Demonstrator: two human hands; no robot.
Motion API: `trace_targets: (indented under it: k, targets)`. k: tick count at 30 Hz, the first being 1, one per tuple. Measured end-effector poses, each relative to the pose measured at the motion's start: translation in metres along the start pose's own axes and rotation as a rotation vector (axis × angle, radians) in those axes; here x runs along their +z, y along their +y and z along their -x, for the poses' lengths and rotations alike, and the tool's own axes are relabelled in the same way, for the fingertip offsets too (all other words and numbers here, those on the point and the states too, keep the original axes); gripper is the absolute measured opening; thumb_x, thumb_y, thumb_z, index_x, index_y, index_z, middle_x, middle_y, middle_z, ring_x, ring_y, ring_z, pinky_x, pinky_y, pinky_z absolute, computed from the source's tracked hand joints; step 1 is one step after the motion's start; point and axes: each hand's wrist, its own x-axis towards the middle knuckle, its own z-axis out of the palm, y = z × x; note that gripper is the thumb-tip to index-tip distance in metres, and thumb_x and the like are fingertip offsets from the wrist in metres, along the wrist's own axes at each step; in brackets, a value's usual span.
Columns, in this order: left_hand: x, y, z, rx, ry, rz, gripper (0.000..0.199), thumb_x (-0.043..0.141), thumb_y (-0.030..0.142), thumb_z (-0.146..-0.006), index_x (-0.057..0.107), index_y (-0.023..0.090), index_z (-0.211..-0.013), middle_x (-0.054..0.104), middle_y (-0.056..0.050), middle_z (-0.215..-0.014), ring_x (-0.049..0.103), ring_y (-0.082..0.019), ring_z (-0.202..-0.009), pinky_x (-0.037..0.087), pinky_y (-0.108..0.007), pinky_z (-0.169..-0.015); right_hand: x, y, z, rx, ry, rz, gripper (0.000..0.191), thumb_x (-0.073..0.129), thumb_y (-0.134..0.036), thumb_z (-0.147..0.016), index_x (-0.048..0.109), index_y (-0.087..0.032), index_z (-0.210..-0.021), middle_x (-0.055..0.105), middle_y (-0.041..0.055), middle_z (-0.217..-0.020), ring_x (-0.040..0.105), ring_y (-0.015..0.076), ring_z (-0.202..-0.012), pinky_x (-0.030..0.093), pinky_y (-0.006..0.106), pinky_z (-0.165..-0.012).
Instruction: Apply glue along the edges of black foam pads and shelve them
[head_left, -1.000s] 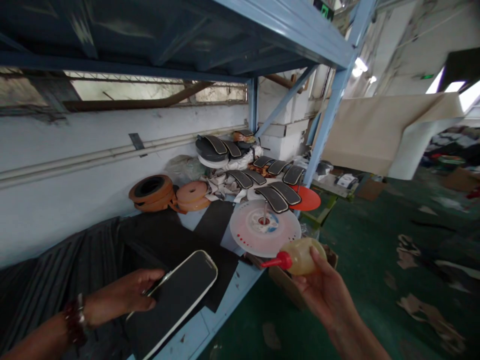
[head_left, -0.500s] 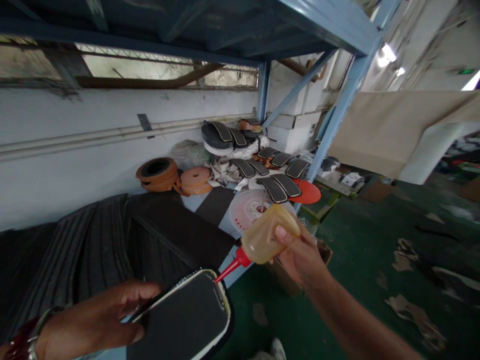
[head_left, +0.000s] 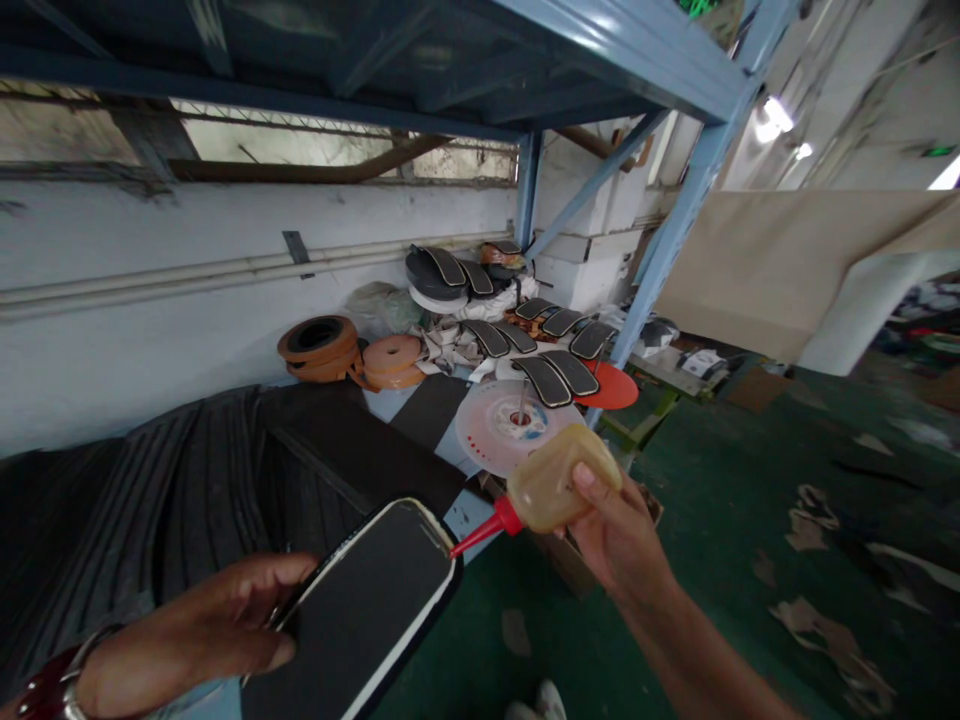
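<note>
My left hand (head_left: 202, 620) is closed on the left edge of a dark rounded panel (head_left: 360, 610), which has a pale line running round its border. A squeeze bottle (head_left: 562, 480) of yellowish liquid is gripped in my right hand (head_left: 619, 525), thumb on its side. The bottle tilts down to the left, and its red nozzle (head_left: 480, 530) points at the panel's upper right border, at or very near the pale line.
Behind lie black sheets (head_left: 187, 470), orange rolls (head_left: 319, 347), a pale disc (head_left: 495, 420) and several curved dark pieces (head_left: 570, 370). A blue rack post (head_left: 671, 230) rises at right. Scraps (head_left: 832, 640) lie on the green floor.
The bottle and my right hand have moved slightly right and down, taking the nozzle tip further along the panel's border. The panel has shifted and turned a little, its top end now higher.
</note>
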Motion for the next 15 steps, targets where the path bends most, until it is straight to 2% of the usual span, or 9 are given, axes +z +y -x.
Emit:
trace_targets:
  k: [3,4,15]
  targets:
    - [-0.007,-0.003,-0.002,0.004,-0.151,-0.074,0.033,0.079,0.034,-0.074,0.079,0.031,-0.107,0.08,-0.003,-0.097,0.071,-0.03,-0.093,0.054,-0.038,-0.083,-0.001,0.0,0.0,-0.022,0.061,0.0,0.029,0.086,-0.033,-0.077,0.07,-0.018,-0.097,0.063,0.0014,-0.078,0.061,0.017,-0.06,0.051,0.022,-0.037]
    - [-0.008,-0.004,-0.003,0.003,-0.165,-0.07,0.033,0.078,0.034,-0.075,0.078,0.032,-0.108,0.08,-0.003,-0.097,0.071,-0.03,-0.093,0.054,-0.038,-0.084,-0.001,0.0,0.0,-0.02,0.066,0.002,0.03,0.087,-0.033,-0.077,0.07,-0.018,-0.096,0.063,0.0015,-0.078,0.061,0.017,-0.059,0.051,0.022,-0.037]
    - [-0.002,-0.01,-0.015,0.062,-0.182,0.071,0.035,0.08,0.026,-0.074,0.078,0.032,-0.108,0.079,0.001,-0.094,0.072,-0.029,-0.096,0.053,-0.04,-0.09,-0.003,0.004,0.004,-0.066,0.215,0.004,0.035,0.09,-0.035,-0.072,0.071,-0.017,-0.094,0.063,0.0019,-0.081,0.061,0.0162,-0.06,0.051,0.021,-0.038]
